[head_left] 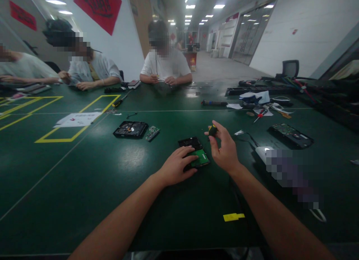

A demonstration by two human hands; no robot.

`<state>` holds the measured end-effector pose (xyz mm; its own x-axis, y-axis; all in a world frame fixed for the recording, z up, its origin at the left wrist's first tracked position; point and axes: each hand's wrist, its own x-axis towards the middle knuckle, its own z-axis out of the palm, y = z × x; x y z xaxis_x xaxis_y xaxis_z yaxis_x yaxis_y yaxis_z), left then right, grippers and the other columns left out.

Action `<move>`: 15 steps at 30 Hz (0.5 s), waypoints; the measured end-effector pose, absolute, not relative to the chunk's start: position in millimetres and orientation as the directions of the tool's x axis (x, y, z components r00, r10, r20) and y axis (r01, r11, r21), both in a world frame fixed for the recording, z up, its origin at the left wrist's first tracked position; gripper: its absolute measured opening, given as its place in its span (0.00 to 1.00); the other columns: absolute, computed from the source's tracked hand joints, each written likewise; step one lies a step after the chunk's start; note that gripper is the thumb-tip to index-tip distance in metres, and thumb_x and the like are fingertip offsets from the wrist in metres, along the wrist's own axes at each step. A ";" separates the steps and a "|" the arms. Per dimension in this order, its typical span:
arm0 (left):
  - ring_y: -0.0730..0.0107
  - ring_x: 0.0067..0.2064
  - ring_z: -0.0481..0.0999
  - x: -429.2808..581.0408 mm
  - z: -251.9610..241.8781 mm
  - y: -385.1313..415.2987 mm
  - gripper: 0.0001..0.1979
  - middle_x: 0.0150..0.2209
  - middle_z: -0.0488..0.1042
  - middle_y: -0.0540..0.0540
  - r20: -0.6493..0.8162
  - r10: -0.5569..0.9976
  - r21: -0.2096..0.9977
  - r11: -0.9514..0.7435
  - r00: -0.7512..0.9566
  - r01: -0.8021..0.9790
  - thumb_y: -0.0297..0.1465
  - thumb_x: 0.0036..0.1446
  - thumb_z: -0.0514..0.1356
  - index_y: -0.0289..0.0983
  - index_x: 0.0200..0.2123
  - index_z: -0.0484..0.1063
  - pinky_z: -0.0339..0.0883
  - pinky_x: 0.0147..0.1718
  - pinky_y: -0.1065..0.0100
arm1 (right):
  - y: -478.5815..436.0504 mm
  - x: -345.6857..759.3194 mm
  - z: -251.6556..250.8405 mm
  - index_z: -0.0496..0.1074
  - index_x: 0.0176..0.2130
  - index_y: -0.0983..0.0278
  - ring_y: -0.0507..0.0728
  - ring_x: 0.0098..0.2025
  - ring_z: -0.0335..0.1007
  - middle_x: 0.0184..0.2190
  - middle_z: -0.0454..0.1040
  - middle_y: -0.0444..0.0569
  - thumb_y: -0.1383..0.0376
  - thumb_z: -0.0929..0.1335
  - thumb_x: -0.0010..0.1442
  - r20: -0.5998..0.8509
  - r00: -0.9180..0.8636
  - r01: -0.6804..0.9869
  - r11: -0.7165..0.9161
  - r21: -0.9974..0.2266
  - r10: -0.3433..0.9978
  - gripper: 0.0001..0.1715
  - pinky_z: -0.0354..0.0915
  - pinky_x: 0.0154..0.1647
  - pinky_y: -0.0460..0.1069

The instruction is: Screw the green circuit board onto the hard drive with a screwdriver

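Under both sets of fingers, the dark green surface point(78, 204) spreads wide, smooth and glossy, catching pale ceiling reflections. Right of the right fingers, a long thing with a white end point(263, 152), mostly blurred out, lies slanted, maybe set aside to free the middle. Farther right, a flat black drive point(291, 136) with a board showing lies apart, probably parked. Well left of the left fingers, an open black casing point(131, 129), boxy and hollow-looking, sits near the far half; probably also set aside.

Left hand point(177, 163): fingers spread, laid over the black-and-green drive point(202, 155), likely to steady it. That drive is flat and rectangular, dark casing on the far part, green circuit board on the near part; it's directly under the left fingers, just left of the right hand point(226, 149). Right fingers pinch a screwdriver point(213, 130) by its stubby black-and-yellow handle, roughly upright, probably for fine control. Can't tell if its tip touches anything.

Beside the open casing, a small green board point(153, 133), thin, component-studded. Nearer than the right fingers, yellow tape point(233, 217), flat, stuck-looking.
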<state>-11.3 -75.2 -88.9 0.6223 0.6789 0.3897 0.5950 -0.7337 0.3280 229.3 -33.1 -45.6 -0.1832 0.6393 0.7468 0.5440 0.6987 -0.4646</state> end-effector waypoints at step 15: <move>0.45 0.70 0.67 -11.8 -92.1 -74.5 0.24 0.68 0.68 0.36 0.399 0.673 0.325 -0.739 0.623 0.590 0.37 0.64 0.68 0.40 0.61 0.74 0.61 0.69 0.40 | -34.7 228.6 -43.0 0.61 0.70 0.52 0.63 0.49 0.77 0.55 0.76 0.53 0.64 0.67 0.71 0.761 -0.174 0.569 0.695 -0.441 0.625 0.31 0.76 0.53 0.64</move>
